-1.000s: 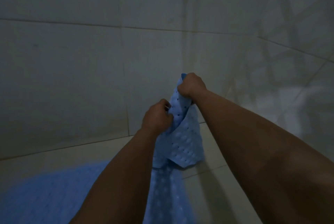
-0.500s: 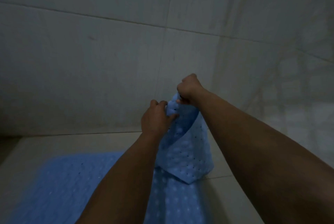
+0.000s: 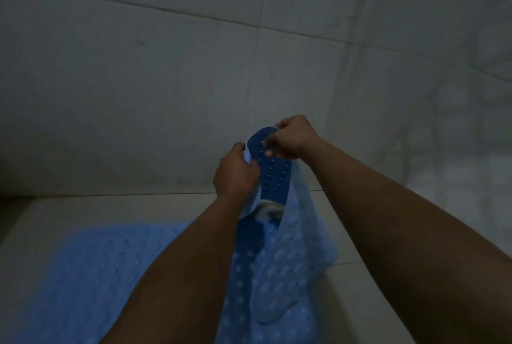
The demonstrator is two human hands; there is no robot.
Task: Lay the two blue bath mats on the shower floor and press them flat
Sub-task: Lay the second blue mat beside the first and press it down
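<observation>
One blue bath mat (image 3: 288, 268) with round bumps and little holes is held up in the air over the shower floor (image 3: 360, 302), folded over on itself, and its low end hangs down near the floor. The left hand (image 3: 235, 174) grips its top edge on one side and the right hand (image 3: 293, 135) pinches the top just beside it, so both hands are close together on the mat. The other blue mat (image 3: 83, 274) seems to lie flat on the floor by the tiled wall (image 3: 138, 80), though the room is dark.
</observation>
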